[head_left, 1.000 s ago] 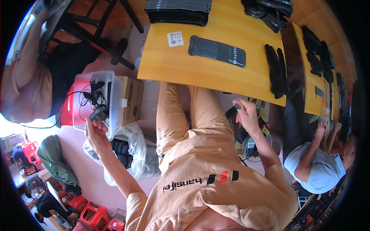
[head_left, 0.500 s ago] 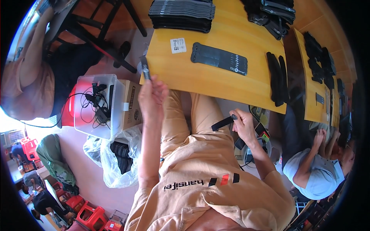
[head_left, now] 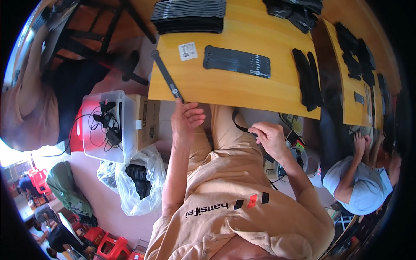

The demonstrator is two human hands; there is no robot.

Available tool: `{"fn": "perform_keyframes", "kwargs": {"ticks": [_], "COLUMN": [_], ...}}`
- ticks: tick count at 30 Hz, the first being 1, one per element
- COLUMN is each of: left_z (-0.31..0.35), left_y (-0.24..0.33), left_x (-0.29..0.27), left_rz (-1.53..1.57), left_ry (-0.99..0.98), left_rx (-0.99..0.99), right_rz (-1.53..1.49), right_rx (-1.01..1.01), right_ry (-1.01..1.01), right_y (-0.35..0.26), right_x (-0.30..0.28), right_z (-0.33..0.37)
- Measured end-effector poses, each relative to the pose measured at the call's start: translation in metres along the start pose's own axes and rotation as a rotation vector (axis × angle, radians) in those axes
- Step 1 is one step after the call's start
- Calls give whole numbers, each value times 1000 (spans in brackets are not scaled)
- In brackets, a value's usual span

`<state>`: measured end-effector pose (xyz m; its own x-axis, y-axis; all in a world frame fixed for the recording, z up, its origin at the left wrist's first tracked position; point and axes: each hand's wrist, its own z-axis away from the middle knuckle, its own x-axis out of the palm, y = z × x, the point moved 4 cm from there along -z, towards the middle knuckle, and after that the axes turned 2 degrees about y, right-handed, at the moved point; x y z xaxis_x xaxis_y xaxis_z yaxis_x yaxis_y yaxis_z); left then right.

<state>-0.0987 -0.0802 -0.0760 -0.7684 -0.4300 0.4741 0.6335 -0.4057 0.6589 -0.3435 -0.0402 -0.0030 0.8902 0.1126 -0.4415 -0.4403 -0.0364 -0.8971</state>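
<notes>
Between the thumb and the side of my left hand (head_left: 186, 118) is the near end of a dark hook-and-loop strap (head_left: 166, 74); the other fingers are stretched loosely to the right. This strap slants up across the table's left front corner. In front of my lap, my right hand (head_left: 268, 138) is closed on one end of another black strap (head_left: 238, 123), whose free part curves upward. A flat group of grey-black straps (head_left: 229, 60) lies side by side on the table, beside a white label (head_left: 187, 51).
On the wooden table (head_left: 208, 89) are a strap stack (head_left: 188, 16), black strap bundles (head_left: 306, 80) and a dark pile (head_left: 294, 12). At left are a clear bin (head_left: 125, 125) with cables, a carton (head_left: 147, 119) and a plastic bag (head_left: 151, 190). Other people sit on both sides.
The left strap has swung into fuller view over the table corner as my left hand moved right and down. The strap in my right hand now curves upward. My view has shifted slightly.
</notes>
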Motion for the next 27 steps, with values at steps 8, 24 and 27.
{"fn": "perform_keyframes", "kwargs": {"ticks": [8, 24, 27], "left_z": [41, 20, 2], "left_y": [-3, 40, 53], "left_x": [6, 57, 69], "left_rz": [-532, -856, -821], "left_ry": [-102, -590, -484], "left_rx": [112, 70, 181], "right_rz": [299, -545, -638], "right_rx": [-165, 343, 380], "right_ry": [-146, 153, 219], "right_y": [-24, 22, 35], "right_x": [-21, -51, -52], "right_z": [-3, -33, -42]}}
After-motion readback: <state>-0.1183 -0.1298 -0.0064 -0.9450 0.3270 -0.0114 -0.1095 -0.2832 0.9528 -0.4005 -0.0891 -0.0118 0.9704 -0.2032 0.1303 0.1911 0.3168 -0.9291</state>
